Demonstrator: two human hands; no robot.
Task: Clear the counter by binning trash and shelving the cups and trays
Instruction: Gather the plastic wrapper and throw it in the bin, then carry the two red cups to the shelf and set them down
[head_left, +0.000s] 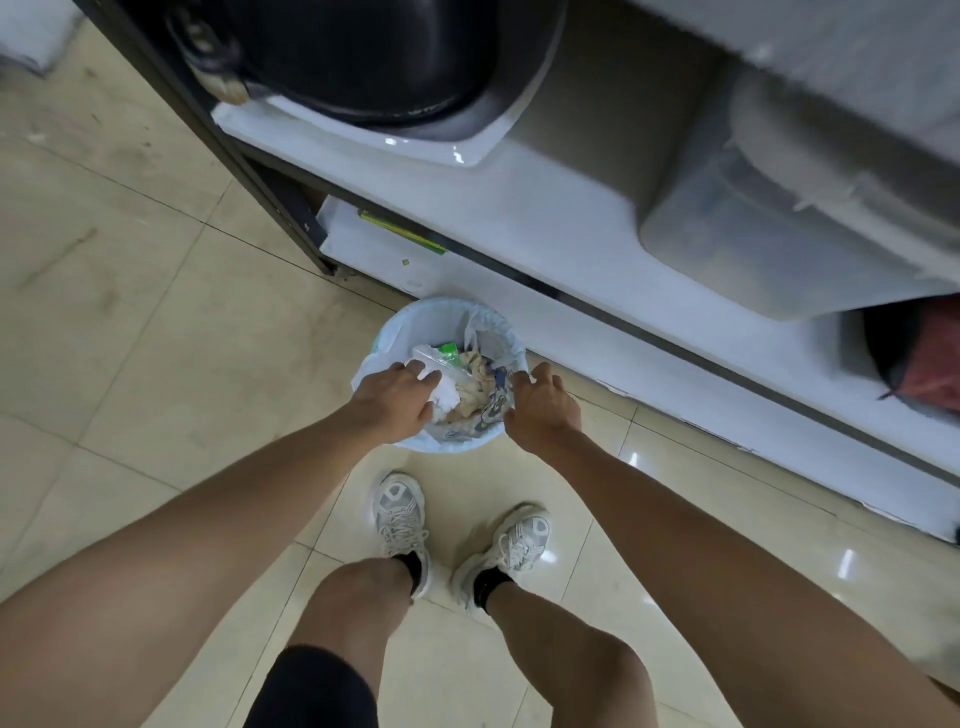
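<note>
My left hand (397, 397) is curled down over the near-left rim of the waste bin (387, 338), fingers bent onto a white crumpled tissue (445, 396); whether that grip really has the tissue pinched or is only pressing it down, I cannot tell. My right hand (543, 408) is at the near-right rim, fingers half closed at the edge of the pale blue bin liner (485, 319); it seems to be touching or pulling the liner, but I cannot tell if it has hold of anything.

The trash is already in the bin: the tissue, a clear plastic wrapper (434, 357), a green scrap (448, 349) and brownish crumpled paper (475, 382), heaped close to the rim.

The bin looks nearly full, so pushing too hard could spill paper over the edge onto the floor tiles (156, 312). Tugging the liner on one side could slip it off the rim or tip the light bin toward my shoes (400, 525).

Count: one bin, one liner, two hands, two shoes. Above the bin, on the lower shelf (545, 218), I count one clear lidded box (769, 244) and one dark round pan (374, 62) sitting in a white tray (363, 130). No cups show here; the table top itself is out of view.
</note>
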